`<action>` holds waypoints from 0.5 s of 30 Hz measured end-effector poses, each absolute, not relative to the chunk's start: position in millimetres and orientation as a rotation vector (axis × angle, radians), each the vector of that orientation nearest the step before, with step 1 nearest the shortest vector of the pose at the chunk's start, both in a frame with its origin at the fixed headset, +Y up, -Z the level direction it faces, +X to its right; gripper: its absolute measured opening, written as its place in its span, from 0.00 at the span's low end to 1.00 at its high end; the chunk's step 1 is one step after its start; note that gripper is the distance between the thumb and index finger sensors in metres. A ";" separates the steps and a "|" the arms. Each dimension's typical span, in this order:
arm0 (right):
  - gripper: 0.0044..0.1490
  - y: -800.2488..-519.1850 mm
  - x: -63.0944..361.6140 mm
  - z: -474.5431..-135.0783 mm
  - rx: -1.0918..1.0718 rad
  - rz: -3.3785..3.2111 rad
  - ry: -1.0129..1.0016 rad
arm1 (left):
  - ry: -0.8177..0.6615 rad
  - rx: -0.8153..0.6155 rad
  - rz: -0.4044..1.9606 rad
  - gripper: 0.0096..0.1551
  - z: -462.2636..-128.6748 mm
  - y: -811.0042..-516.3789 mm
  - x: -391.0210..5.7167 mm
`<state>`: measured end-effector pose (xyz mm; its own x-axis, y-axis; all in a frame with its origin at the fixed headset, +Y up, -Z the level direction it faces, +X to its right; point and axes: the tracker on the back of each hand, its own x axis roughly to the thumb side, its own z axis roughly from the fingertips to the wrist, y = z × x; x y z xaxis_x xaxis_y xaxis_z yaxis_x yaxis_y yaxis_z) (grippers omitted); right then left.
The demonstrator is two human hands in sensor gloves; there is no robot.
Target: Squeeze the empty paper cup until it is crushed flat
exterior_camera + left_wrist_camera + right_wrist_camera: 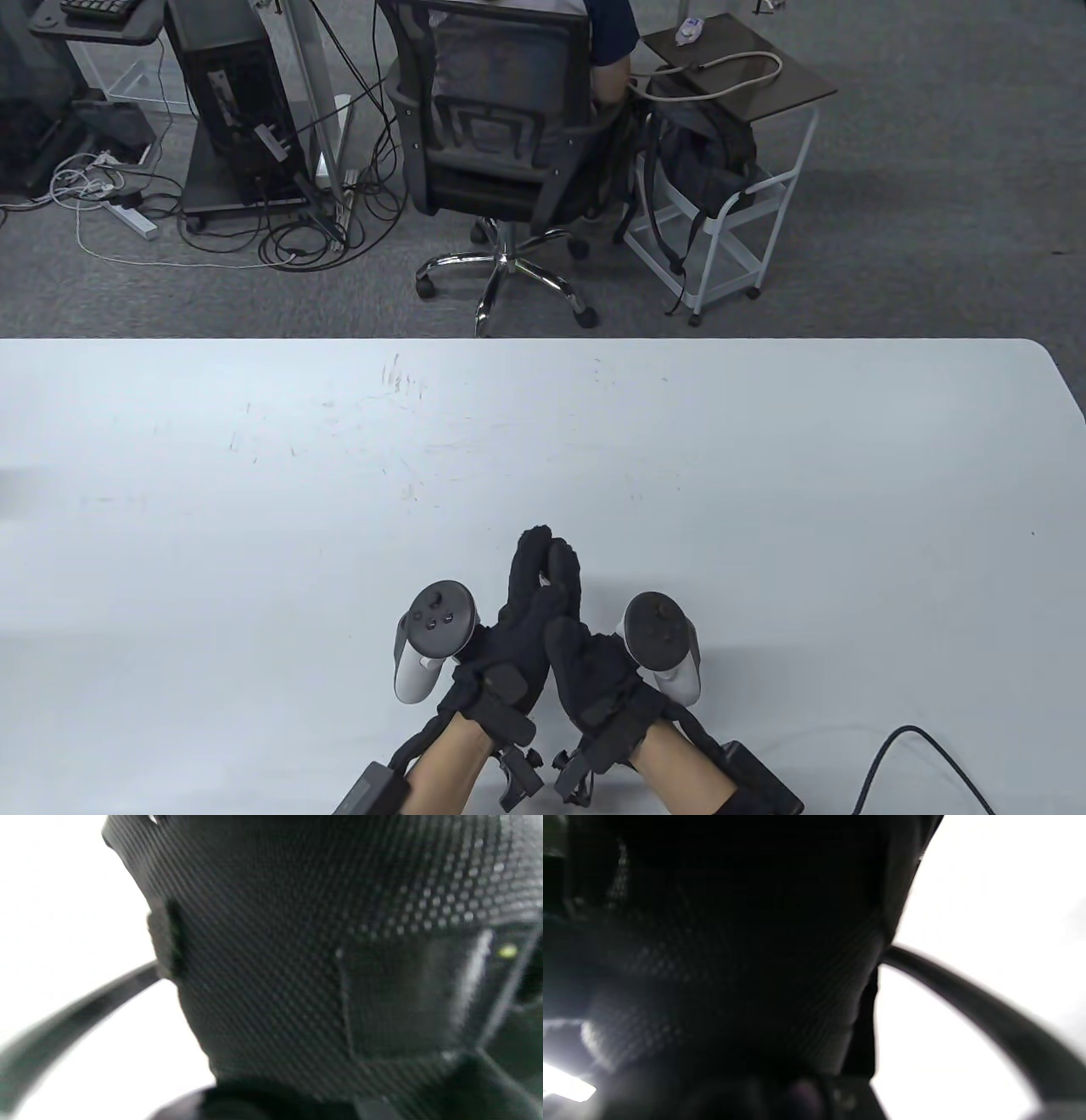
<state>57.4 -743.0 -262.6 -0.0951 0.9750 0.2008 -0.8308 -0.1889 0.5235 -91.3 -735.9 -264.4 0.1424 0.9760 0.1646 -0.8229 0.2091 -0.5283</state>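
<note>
My two gloved hands meet palm to palm, standing on edge near the front middle of the white table (254, 509). The left hand (530, 564) presses against the right hand (567, 570), fingers stretched forward and upward together. No paper cup shows in any view; whatever lies between the palms is hidden. In the left wrist view black glove fabric (297, 963) fills most of the frame at very close range. In the right wrist view dark glove fabric (734, 963) does the same.
A black cable (899, 747) curls on the table at the front right. Beyond the table's far edge stand an office chair (501, 127), a computer tower (229, 102) and a small wheeled cart (730, 170).
</note>
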 end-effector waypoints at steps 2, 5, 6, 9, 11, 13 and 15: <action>0.58 -738.8 67.1 -265.4 0.557 1.825 0.249 | -0.467 -0.333 1.355 0.43 -266.5 -737.8 -94.9; 0.57 -734.1 83.8 -267.8 0.509 2.064 -0.001 | -0.460 -0.269 1.182 0.42 -273.4 -735.0 -104.3; 0.57 -733.9 89.4 -269.9 0.501 2.128 -0.022 | -0.418 -0.205 1.048 0.41 -274.8 -732.2 -109.2; 0.55 -734.4 101.4 -273.5 0.418 2.204 -0.079 | -0.351 -0.082 0.727 0.42 -276.5 -729.2 -115.9; 0.55 -734.5 108.0 -276.3 0.404 2.288 -0.117 | -0.313 -0.045 0.546 0.42 -277.9 -731.5 -116.5; 0.54 -734.1 111.3 -278.6 0.403 2.392 -0.163 | -0.301 -0.063 0.440 0.42 -280.1 -735.9 -113.8; 0.54 -734.9 113.6 -280.3 0.407 2.490 -0.181 | -0.287 -0.112 0.356 0.42 -282.6 -741.7 -110.5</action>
<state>113.6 -734.9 -280.3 -0.7712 0.5450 0.3291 -0.5868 -0.8089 -0.0354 -110.5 -741.7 -282.6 0.8974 0.3590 0.2565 -0.3274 0.9315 -0.1584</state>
